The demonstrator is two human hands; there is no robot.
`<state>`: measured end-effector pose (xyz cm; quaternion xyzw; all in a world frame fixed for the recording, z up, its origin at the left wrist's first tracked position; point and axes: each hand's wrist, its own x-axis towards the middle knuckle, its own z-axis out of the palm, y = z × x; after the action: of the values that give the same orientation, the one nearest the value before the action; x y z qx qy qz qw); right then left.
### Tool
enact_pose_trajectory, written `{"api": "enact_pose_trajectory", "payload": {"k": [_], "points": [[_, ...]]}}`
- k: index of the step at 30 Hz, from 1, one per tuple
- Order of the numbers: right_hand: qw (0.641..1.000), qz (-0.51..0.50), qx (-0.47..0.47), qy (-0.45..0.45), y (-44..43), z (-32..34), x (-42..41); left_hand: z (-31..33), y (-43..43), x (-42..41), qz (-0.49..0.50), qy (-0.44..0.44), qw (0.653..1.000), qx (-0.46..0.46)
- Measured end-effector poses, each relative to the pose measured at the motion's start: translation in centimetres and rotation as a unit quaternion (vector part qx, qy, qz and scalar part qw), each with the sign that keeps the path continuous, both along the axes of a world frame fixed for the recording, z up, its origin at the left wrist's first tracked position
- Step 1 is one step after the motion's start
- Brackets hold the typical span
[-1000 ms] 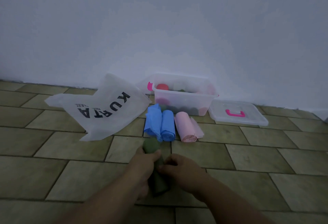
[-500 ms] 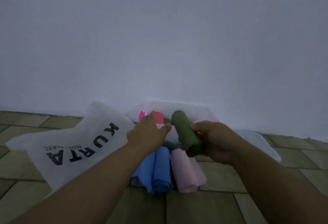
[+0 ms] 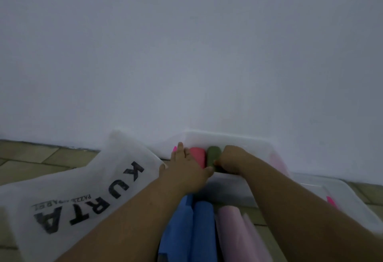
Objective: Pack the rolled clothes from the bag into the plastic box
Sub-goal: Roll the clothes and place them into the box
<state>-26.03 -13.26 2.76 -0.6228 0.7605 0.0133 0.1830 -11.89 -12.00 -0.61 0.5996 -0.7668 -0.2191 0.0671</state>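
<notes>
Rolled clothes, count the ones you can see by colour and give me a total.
Blue rolls: 2
Pale pink roll: 1
Red roll: 1
Green roll: 1
Total: 5
A faint pink patch inside the plastic box is too blurred to count.

Dim, flat, bluish light from no visible source casts barely any shadow, and the whole picture is soft, the black-lettered white fabric bag [image 3: 83,178] smeared and stretched toward the lower left edge.
</notes>
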Motion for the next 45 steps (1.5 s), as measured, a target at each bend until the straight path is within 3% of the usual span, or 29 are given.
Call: {"api": "enact_pose_trajectory", "payload": {"k": [5,12,14,17,19,21,23,25,28,33,37,40,42,45], "points": [[0.996,-0.042,-0.067,-0.051,-0.1,-0.9,-0.3,-0.2,-0.2,-0.1,0.007,-0.002,1.000,-0.003],[0.999,-0.025,-0.038,-0.008,0.2,-0.4,0.2,-0.6,-0.9,-0.2,0.004,-0.007,1.000,-0.004],[0.985,-0.052,-0.152,-0.060,1.3,-0.6,-0.1,-0.6,-0.9,-0.3,0.007,-0.009,1.000,-0.006],[0.899,-0.063,-0.405,-0.157,5.5,-0.9,-0.2,-0.4,-0.4,-0.2,0.025,-0.001,1.000,-0.016],[0.881,-0.043,-0.451,-0.134,9.2,-2.3,-0.7,-0.1,0.3,0.0,0.020,0.004,0.999,-0.025],[0.922,-0.048,-0.377,-0.076,12.9,-4.8,-1.0,0.2,1.4,0.6,0.016,0.053,0.998,-0.029],[0.972,-0.074,-0.224,-0.019,15.5,-7.4,-0.9,0.6,3.0,1.4,0.017,0.129,0.991,-0.041],[0.990,-0.084,-0.116,-0.017,16.5,-8.7,-0.2,0.9,5.3,2.3,0.007,0.196,0.979,-0.062],[0.992,-0.033,-0.120,0.014,16.8,-8.2,0.5,1.0,9.5,3.9,-0.034,0.248,0.966,-0.062],[0.992,-0.012,-0.087,0.087,19.1,-8.0,-1.6,-0.5,14.3,7.4,-0.068,0.195,0.977,0.048],[0.987,0.132,-0.066,0.054,26.9,-8.7,0.6,-2.1,21.3,10.8,-0.074,0.168,0.975,0.128],[0.973,0.211,-0.099,0.010,28.5,-9.3,2.4,-3.9,20.9,9.7,-0.078,0.158,0.979,0.104],[0.970,0.207,-0.124,0.005,27.9,-8.7,3.1,-4.5,19.8,8.4,-0.094,0.113,0.986,0.080],[0.989,0.081,-0.119,-0.020,30.0,-8.8,2.8,-6.3,19.2,7.0,-0.148,0.028,0.988,0.044]]}}
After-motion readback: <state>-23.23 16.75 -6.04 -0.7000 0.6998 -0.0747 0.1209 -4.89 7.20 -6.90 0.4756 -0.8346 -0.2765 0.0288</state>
